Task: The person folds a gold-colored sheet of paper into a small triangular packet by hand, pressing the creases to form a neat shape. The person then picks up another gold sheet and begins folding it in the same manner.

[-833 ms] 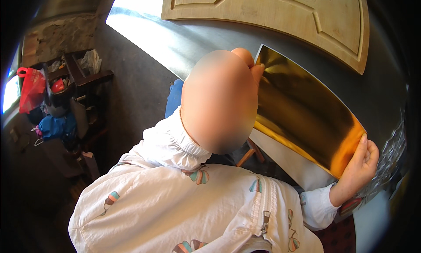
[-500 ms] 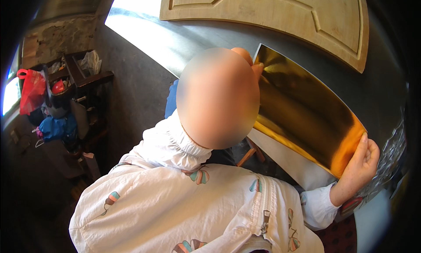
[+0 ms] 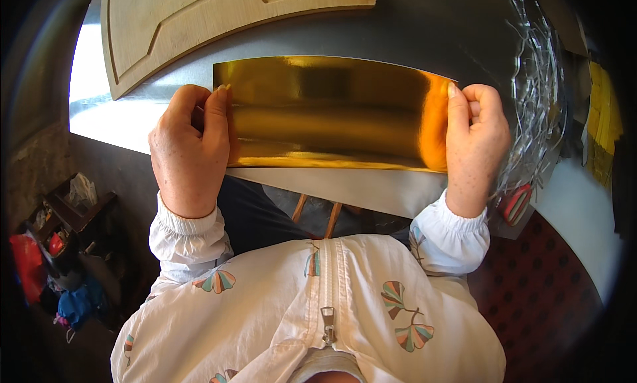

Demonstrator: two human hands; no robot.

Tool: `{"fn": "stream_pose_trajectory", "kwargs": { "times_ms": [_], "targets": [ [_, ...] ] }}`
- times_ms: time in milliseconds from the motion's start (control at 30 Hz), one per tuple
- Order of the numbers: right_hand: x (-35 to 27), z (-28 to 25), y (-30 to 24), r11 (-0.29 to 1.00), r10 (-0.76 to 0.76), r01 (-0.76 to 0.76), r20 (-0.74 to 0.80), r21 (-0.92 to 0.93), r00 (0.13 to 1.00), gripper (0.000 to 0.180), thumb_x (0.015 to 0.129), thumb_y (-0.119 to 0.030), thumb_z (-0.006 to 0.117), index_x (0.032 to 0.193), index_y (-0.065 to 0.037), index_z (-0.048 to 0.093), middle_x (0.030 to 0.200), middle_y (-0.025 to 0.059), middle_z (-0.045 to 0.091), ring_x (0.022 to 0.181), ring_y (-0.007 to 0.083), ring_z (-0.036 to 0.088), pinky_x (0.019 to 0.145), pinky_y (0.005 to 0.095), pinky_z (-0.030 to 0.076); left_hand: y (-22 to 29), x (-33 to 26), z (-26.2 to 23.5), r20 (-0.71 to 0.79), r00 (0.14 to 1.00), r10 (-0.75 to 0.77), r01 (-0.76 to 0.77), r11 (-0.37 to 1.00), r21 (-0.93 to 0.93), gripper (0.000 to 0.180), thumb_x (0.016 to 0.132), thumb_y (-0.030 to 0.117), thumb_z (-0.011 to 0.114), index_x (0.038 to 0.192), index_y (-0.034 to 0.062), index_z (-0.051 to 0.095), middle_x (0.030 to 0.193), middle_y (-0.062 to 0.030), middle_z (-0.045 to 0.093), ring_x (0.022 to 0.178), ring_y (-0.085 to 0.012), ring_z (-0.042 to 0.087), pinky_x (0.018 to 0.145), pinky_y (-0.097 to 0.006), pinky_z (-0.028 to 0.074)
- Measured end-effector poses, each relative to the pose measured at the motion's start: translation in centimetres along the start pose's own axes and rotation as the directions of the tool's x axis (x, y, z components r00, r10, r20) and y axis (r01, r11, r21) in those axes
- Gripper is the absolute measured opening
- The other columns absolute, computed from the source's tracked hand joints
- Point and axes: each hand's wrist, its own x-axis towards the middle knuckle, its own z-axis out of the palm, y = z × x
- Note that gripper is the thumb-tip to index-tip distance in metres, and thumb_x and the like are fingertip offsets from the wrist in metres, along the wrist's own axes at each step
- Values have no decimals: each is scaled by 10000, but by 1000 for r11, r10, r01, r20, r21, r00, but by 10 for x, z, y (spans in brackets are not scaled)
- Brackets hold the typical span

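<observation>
Pinching gold sheet (image 3: pixel 332 111) at opposite ends, left hand (image 3: pixel 189 144) and right hand (image 3: pixel 478 134); likely to stop thin sheet curling; wooden board (image 3: pixel 199 14) beyond, on table (image 3: pixel 431 38).

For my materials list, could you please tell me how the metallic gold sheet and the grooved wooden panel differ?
The metallic gold sheet is shiny and plain; the grooved wooden panel is duller and paler. The left hand and right hand hold the sheet; neither touches the panel. Both have warm, yellowish tones.
</observation>
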Motion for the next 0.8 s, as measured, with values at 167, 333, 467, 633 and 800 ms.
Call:
{"fn": "stream_pose_trajectory", "kwargs": {
  "times_ms": [167, 333, 467, 633, 800],
  "targets": [
    [2, 0, -3, 999, -39, 40, -9, 27, 999, 123, 861, -81, 701, 889, -36, 590, 750, 106, 613, 662, 271, 608, 610, 382, 486, -4, -1, 0, -6, 1000, 11, -11, 1000, 6, 206, 947, 134, 657, 806, -11, 620, 524, -59, 588, 435, -96, 549, 436, -253, 391],
    [1, 0, -2, 999, -24, 25, -8, 46, 1000, 113, 860, -71, 694, 911, -37, 600, 778, 110, 616, 667, 268, 612, 610, 378, 492, -5, -1, 0, 0, 1000, 1, -1, 1000, -2, 203, 946, 136, 654, 810, -11, 621, 522, -68, 584, 431, -110, 552, 438, -262, 398],
    [1, 1, -3, 997, -70, 70, -17, 45, 997, 83, 870, -55, 670, 941, -50, 627, 816, 114, 636, 697, 274, 630, 630, 374, 512, -3, -1, -2, -8, 1000, 7, -7, 1000, 27, 209, 944, 150, 653, 812, -11, 627, 531, -84, 597, 436, -148, 571, 449, -281, 414],
    [3, 4, -1, 973, -233, 232, -32, -18, 972, 79, 892, -47, 626, 959, -80, 650, 870, 113, 653, 756, 304, 649, 655, 383, 531, -1, -2, -2, -31, 999, -22, 23, 999, 32, 237, 920, 200, 667, 800, -3, 637, 565, -137, 617, 515, -293, 625, 521, -358, 478],
    [8, 1, 2, 908, -384, 384, 36, -168, 923, 103, 904, -65, 598, 991, -79, 653, 904, 135, 654, 823, 349, 651, 693, 437, 526, -7, -2, 0, -63, 997, 37, -30, 993, 112, 247, 908, 220, 667, 837, -17, 663, 639, -165, 644, 562, -298, 643, 550, -355, 489]
  ]
}}
